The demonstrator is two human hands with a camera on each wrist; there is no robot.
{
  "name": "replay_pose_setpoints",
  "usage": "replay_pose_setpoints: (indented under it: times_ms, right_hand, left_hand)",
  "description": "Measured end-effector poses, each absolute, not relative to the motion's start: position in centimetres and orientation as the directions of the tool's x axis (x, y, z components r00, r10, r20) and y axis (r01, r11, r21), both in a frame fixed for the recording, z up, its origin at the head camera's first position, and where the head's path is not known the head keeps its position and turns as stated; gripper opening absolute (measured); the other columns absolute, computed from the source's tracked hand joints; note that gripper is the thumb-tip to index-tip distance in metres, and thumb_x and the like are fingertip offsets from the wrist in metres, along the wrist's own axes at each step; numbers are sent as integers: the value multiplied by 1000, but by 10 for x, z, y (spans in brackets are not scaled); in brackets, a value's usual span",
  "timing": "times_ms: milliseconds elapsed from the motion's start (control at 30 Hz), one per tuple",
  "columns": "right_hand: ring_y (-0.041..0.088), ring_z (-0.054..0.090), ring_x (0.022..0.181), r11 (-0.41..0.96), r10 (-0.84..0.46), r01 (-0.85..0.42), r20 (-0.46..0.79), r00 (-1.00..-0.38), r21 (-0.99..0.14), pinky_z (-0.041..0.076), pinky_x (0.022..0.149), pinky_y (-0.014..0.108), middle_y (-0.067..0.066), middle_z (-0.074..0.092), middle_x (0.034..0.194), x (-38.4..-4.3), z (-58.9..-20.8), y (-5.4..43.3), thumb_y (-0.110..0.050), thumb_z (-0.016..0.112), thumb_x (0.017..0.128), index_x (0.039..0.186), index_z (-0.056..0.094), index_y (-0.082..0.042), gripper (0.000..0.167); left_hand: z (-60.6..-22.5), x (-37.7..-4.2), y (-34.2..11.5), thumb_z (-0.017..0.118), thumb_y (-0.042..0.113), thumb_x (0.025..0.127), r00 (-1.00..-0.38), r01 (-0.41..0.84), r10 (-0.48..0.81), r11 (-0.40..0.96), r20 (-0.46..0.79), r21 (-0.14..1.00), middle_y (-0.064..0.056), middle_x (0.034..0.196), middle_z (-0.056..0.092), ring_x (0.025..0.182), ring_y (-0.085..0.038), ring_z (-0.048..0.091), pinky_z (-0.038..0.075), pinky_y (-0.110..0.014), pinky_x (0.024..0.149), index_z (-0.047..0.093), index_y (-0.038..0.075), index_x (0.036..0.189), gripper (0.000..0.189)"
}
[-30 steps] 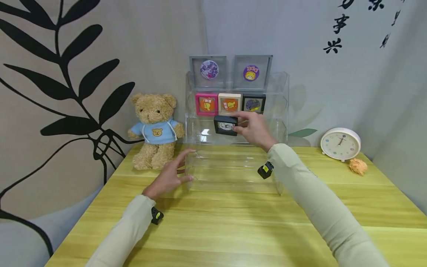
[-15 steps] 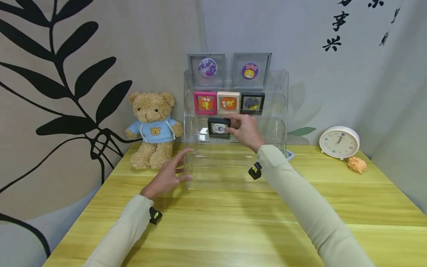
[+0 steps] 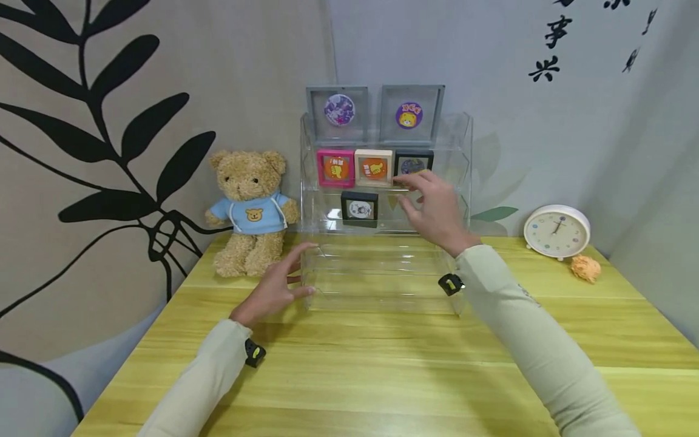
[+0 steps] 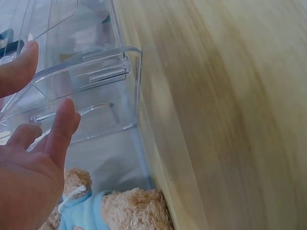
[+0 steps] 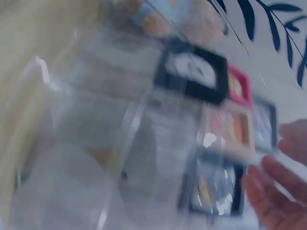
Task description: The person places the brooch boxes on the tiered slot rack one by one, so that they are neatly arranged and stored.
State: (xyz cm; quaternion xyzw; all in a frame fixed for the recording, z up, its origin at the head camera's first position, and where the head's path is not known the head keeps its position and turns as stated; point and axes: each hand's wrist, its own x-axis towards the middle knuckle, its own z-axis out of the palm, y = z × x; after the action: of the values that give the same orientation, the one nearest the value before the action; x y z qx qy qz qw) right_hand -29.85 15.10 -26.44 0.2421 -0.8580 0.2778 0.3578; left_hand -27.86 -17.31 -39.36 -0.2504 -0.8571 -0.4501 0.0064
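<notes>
A black-framed badge case [image 3: 360, 209] with a white round badge stands on a middle tier of the clear acrylic display rack [image 3: 382, 301]. Just right of it, my right hand [image 3: 437, 209] hovers with fingers parted and nothing held. Behind that hand is another black-framed case [image 3: 413, 161] on the tier above, beside a cream case [image 3: 374, 168] and a pink case [image 3: 335, 168]. My left hand [image 3: 275, 285] is at the rack's left side, thumb and fingers spread around its edge. The left wrist view shows that hand [image 4: 36, 163] against the clear side panel [image 4: 105, 91]. The right wrist view is blurred.
Two large grey cases [image 3: 338, 130] [image 3: 412, 133] stand on the top tier. A teddy bear [image 3: 253, 212] in a blue hoodie sits left of the rack. At the right are a white clock [image 3: 557, 233] and an orange fluffy ball [image 3: 586, 269] on the wooden table [image 3: 371, 376].
My right hand has set the black-framed case down on the middle tier, let go and moved right. The left hand stays at the rack's side.
</notes>
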Motion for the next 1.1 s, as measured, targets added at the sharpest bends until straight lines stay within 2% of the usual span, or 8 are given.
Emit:
replay_pose_setpoints:
  times_ms: [133, 233, 300, 567, 667, 800, 933, 1100]
  right_hand:
    - [32, 70, 82, 703, -82, -646, 868, -489, -297, 62, 65, 26, 22, 74, 92, -299, -257, 187, -2, 67, 91, 98, 74, 6, 13]
    - [33, 70, 81, 732, -1, -602, 883, -468, -318, 51, 65, 6, 23, 74, 91, -306, -261, 216, -5, 63, 95, 97, 73, 7, 16]
    - [35, 69, 83, 760, 34, -549, 865, -501, -348, 43, 66, 4, 23, 73, 93, -311, -270, 234, -10, 59, 99, 99, 72, 7, 21]
    - [37, 63, 84, 803, 153, -273, 626, -765, -530, 48, 75, 39, 25, 70, 92, -328, -330, 283, -17, 52, 102, 102, 70, 5, 30]
    - [39, 65, 83, 825, 112, -216, 526, -843, -523, 53, 74, 48, 27, 71, 94, -331, -354, 293, -16, 53, 100, 106, 69, 5, 27]
    - [49, 62, 105, 844, 5, -168, 321, -947, -510, 56, 85, 60, 35, 64, 116, -338, -377, 299, -14, 56, 96, 127, 58, 9, 38]
    - [58, 49, 122, 871, -59, -116, 134, -989, -478, 40, 106, 70, 42, 51, 135, -344, -392, 299, -24, 60, 94, 143, 41, 12, 63]
    - [61, 46, 121, 882, -46, -75, 73, -996, -465, 31, 106, 74, 44, 50, 133, -348, -405, 299, -30, 61, 95, 146, 34, 15, 73]
  left_hand:
    - [-392, -278, -173, 74, -3, 84, -878, 431, 418, 475, 235, 767, -10, 166, 26, 142, -46, 43, 50, -56, 110, 31, 26, 156, 88]
    - [-392, -277, -173, 74, -4, 84, -877, 435, 416, 479, 239, 762, -12, 166, 26, 142, -47, 42, 50, -57, 110, 31, 25, 156, 88]
    - [-391, -277, -174, 74, -4, 84, -878, 437, 414, 483, 242, 758, -11, 167, 26, 142, -48, 42, 50, -57, 109, 32, 26, 156, 89]
    - [-394, -279, -173, 74, -7, 83, -864, 459, 433, 464, 258, 758, -14, 166, 26, 141, -51, 42, 50, -58, 109, 31, 26, 155, 90]
    - [-394, -279, -172, 74, -7, 83, -859, 462, 440, 451, 260, 764, -14, 166, 26, 141, -52, 41, 50, -59, 109, 32, 25, 155, 90]
    - [-393, -278, -172, 74, -6, 83, -864, 457, 431, 459, 258, 762, -13, 166, 26, 141, -51, 42, 50, -58, 109, 32, 30, 155, 90]
    - [-393, -279, -172, 74, -6, 83, -868, 451, 425, 462, 256, 764, -13, 166, 27, 141, -50, 43, 51, -57, 109, 32, 32, 154, 90]
    - [-397, -280, -172, 73, -7, 83, -865, 455, 429, 452, 260, 767, -15, 165, 29, 140, -51, 44, 51, -57, 108, 32, 30, 154, 91]
